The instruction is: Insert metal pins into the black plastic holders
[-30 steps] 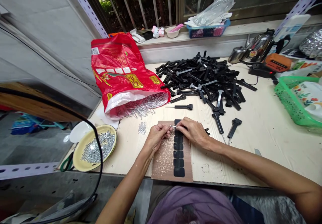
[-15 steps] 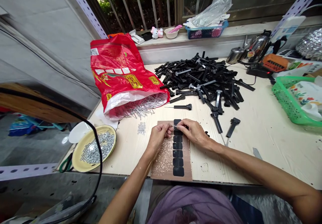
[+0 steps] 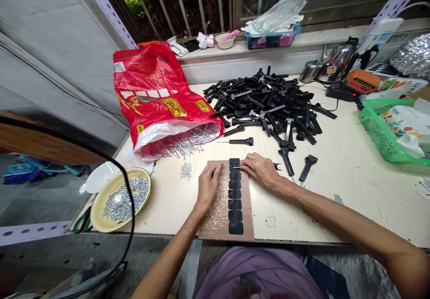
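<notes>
A brown board (image 3: 218, 223) lies at the table's front edge, with a column of black rounded pads (image 3: 234, 204) down it and pale specks scattered on its left half. My right hand (image 3: 260, 170) is closed at the board's upper right, its fingertips pinching a thin metal rod (image 3: 237, 168) over an upper pad. A small dark forked piece (image 3: 277, 166) pokes out behind that hand; whether it belongs to the rod I cannot tell. My left hand (image 3: 208, 182) rests at the board's left side, fingers pinched together; anything between them is hidden. Small silvery parts (image 3: 186, 171) lie left of it.
A red bag (image 3: 157, 93) spills long metal pins at the back left. Black plastic handles (image 3: 265, 97) are heaped at the back. A yellow plate (image 3: 96, 218) of small metal parts stands left, near a black cable (image 3: 129, 187). A green basket (image 3: 379, 133) sits right.
My left hand has drawn back leftward from the rod, parting from my right hand. My right hand keeps its pinch, now turned flatter. The view has shifted slightly.
</notes>
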Demonstrator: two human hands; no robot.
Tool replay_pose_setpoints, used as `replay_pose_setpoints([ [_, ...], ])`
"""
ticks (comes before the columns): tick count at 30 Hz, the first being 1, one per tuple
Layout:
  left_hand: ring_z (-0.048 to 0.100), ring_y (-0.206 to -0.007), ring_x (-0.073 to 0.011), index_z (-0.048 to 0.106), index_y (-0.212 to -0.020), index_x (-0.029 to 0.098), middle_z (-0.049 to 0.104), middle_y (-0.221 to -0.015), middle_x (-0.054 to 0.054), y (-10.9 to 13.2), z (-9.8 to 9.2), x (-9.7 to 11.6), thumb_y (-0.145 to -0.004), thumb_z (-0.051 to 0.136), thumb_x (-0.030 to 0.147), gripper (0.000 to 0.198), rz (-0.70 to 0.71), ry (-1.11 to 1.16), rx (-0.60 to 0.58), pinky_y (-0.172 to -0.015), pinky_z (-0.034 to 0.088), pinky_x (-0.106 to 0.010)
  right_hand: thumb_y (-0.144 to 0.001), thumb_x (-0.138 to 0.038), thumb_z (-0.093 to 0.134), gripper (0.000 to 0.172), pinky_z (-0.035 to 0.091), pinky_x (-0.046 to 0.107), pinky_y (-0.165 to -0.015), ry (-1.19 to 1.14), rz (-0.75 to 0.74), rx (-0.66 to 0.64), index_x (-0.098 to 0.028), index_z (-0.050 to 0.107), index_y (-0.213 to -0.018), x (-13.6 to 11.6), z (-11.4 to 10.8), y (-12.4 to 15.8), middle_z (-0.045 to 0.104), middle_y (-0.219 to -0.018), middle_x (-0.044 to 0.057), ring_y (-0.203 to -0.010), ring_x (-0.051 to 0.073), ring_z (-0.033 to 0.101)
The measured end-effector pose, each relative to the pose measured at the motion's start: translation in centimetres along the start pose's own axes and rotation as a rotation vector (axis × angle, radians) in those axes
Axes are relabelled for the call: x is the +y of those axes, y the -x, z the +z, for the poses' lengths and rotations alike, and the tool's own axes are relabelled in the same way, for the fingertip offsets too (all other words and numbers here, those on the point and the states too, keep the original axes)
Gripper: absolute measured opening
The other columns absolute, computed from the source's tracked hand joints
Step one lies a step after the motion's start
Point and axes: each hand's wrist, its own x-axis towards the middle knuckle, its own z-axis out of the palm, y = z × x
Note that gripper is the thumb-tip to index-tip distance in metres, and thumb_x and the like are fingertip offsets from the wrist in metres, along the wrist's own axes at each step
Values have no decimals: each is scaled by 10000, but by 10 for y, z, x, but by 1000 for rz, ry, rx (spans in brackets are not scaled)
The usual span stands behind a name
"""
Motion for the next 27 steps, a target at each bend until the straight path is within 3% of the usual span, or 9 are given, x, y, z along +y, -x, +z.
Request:
replay_pose_setpoints([
  [6,585,-919,-195,690,-1013,199,657,-966,-62,1,1,-5,-880,492,374,296,20,-67,49,-858,411,-301,-980,-225,318,327,403,290,-618,-46,-340,-85,-177,629,-890,-12,3,15,604,-815,51,-764,162,495],
  [10,570,-929,-199,668,-1067,200,633,-951,-64,2,2,-6,-891,463,394,333,-17,-66,91,-830,415,-299,-984,-233,293,346,410,283,-572,-42,-154,2,-162,625,-916,-6,2,14,605,-831,67,-746,160,499],
  [14,571,-914,-195,664,-1073,204,623,-934,-58,3,3,-7,-895,452,407,343,-28,-43,109,-791,421,-284,-975,-161,279,346,419,281,-599,-48,-460,-153,-175,620,-915,-4,2,19,602,-802,42,-742,144,498],
  [15,573,-905,-189,664,-1070,203,622,-934,-56,3,3,-8,-900,444,406,344,-19,-58,111,-791,418,-280,-976,-164,281,343,421,280,-607,-57,-478,-161,-177,618,-915,-4,2,20,603,-805,37,-744,140,498],
  [19,575,-857,-170,660,-1076,200,617,-905,-46,3,4,-11,-916,413,403,357,14,-116,107,-787,415,-272,-985,-182,256,359,423,257,-574,-54,-305,-85,-158,607,-916,-1,3,15,599,-800,41,-725,131,492],
  [23,578,-827,-165,653,-1077,186,612,-891,-45,2,4,-12,-924,391,412,378,21,-142,111,-776,430,-283,-973,-150,299,309,428,244,-594,-29,-475,-114,-156,600,-908,3,4,9,585,-798,29,-739,122,480],
  [27,582,-821,-162,650,-1082,189,615,-883,-41,2,5,-13,-929,383,409,378,35,-153,124,-779,438,-289,-968,-156,323,285,402,217,-537,-23,-333,-11,-129,581,-851,-4,2,13,558,-756,35,-696,114,466],
])
